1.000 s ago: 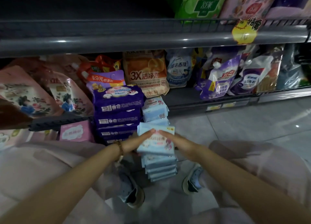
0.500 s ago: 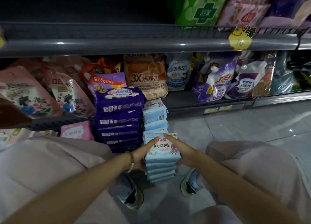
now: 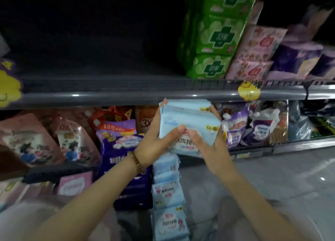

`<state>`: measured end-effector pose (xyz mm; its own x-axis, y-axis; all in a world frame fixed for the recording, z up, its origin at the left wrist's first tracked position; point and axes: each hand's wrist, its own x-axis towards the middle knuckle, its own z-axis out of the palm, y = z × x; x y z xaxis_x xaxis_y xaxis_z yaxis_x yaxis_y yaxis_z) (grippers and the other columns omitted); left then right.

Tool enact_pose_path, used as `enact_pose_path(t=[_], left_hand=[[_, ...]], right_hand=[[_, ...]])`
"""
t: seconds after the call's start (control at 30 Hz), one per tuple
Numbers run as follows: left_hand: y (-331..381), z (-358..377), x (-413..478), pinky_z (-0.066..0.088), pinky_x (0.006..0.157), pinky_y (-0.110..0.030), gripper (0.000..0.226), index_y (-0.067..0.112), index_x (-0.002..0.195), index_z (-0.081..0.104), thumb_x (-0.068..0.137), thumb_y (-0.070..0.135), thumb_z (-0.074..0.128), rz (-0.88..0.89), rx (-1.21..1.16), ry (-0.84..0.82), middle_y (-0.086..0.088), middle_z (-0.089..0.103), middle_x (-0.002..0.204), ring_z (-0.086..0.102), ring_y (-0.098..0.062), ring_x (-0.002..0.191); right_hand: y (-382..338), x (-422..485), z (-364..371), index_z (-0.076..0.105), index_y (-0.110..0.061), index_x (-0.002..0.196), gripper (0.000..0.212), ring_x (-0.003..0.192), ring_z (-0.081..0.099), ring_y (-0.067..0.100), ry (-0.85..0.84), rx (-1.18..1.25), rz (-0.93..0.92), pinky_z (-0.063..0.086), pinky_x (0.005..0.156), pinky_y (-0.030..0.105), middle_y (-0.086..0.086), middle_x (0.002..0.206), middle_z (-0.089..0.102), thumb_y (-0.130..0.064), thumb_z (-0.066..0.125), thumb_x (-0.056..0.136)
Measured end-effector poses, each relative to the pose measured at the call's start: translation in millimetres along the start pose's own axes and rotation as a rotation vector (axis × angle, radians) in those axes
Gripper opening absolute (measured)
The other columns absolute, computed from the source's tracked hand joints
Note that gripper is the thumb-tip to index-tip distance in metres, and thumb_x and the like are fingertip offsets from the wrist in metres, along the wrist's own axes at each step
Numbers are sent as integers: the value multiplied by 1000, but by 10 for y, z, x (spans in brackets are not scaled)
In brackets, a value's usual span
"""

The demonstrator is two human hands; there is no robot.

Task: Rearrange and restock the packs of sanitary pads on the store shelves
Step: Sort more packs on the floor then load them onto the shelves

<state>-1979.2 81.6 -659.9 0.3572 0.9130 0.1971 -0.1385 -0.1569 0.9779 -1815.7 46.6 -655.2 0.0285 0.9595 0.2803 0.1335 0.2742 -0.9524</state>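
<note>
**Both hands grasp blue packs under the shelf rail**
Your left hand [image 3: 154, 141] and right hand [image 3: 208, 137] grip a bundle of light-blue pad packs [image 3: 192, 121] at centre frame, thumbs across its front. Its top edge sits right at the grey shelf rail [image 3: 126, 95]. If you lift carelessly it may catch the lip, and the slick packs could slide apart and drop onto the unsteady-looking blue stack [image 3: 167, 191] below. The dark shelf bay [image 3: 90, 68] at upper left looks the likely target. Readable: "00%" on the held pack, "100%" upside down on the stack, and "3X" on an orange pouch [image 3: 145, 121].
</note>
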Motion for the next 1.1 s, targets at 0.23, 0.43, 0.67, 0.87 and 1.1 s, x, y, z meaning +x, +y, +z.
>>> enact_pose_path(t=[0.23, 0.43, 0.67, 0.87, 1.1], left_hand=[[740, -326, 992, 45, 103, -30, 72, 56, 130, 12, 79, 53, 62, 318, 193, -16, 11, 43, 141, 48, -4, 127], [811, -735, 1695, 44, 103, -27, 79, 52, 135, 12, 74, 71, 58, 404, 395, 53, 10, 38, 143, 44, 0, 129], [460, -1094, 2161, 45, 86, -7, 98, 40, 138, 16, 63, 58, 77, 189, 622, 40, 14, 43, 130, 50, 0, 115], [383, -1253, 2174, 43, 96, -23, 97, 36, 146, 15, 70, 57, 71, 18, 1080, -41, 3, 27, 151, 45, -12, 121], [374, -1150, 2267, 47, 93, -29, 103, 47, 146, -11, 73, 72, 57, 122, 1458, -102, 18, -11, 158, 41, -12, 132]], right_hand=[[-468, 1199, -35, 6, -22, 153, 94, 123, 48, -8, -21, -198, -260, 45, 96, 16, -21, 141, 42, -49, 61, 83], [-468, 2055, -32, 8, -23, 155, 98, 125, 43, -13, -162, -366, -311, 45, 106, 35, -62, 123, 22, -56, 62, 80], [-102, 2610, -88, 6, -41, 149, 112, 126, 49, 5, -262, -567, -164, 45, 102, 28, -22, 142, 43, -69, 73, 64], [211, 2562, -148, 14, -27, 151, 89, 121, 45, 2, -257, -608, -125, 37, 88, 4, -24, 130, 41, -41, 70, 83], [336, 2286, -260, 16, -38, 152, 57, 148, -3, 6, -266, -1128, -586, 3, 119, 24, -12, 161, 7, -57, 21, 98]])
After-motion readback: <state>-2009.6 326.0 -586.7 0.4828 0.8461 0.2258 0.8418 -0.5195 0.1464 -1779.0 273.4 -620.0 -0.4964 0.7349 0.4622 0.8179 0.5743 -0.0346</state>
